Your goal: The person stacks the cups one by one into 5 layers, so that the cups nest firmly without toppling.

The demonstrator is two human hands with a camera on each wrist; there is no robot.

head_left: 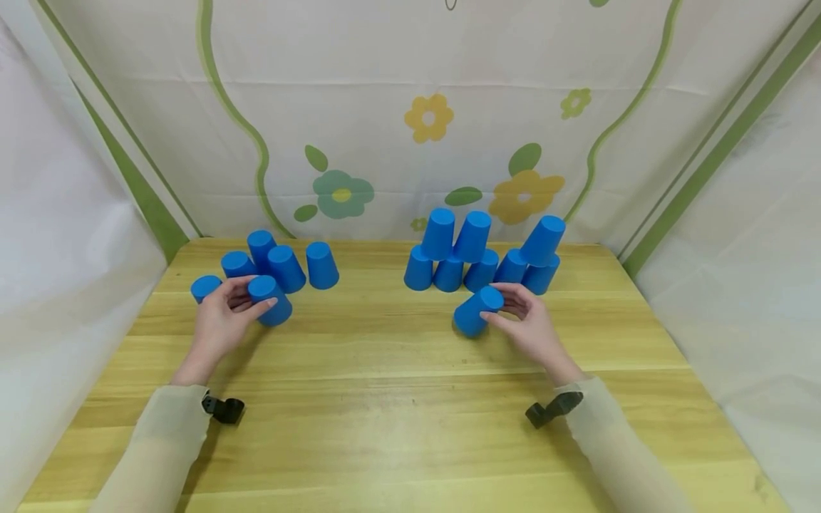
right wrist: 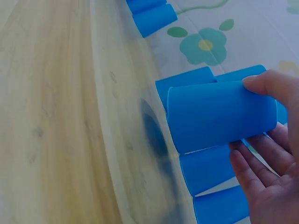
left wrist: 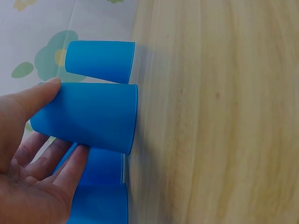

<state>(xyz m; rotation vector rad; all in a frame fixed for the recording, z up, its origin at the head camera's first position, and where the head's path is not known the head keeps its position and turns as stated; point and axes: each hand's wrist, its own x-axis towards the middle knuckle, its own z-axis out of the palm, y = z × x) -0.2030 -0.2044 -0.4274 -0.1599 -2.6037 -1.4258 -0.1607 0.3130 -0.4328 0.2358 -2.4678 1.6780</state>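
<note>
Left hand (head_left: 221,324), left of center, has thumb and fingers round an inverted blue cup (head_left: 272,305); can't tell if its rim touches wood. Right hand (head_left: 529,324), right of center, pinches a second blue cup (head_left: 473,317), tilted, raised off the table. Five loose cups (head_left: 323,267) upper left, leftmost partly hidden by left hand. Two-tier cup stack (head_left: 439,235) right of center: five below, three on top; partly blocked in right wrist view. Sleeves (head_left: 160,431) cut off at bottom edge. Wood-grain tabletop (head_left: 385,406), flower-print white curtain (head_left: 359,121) behind.
</note>
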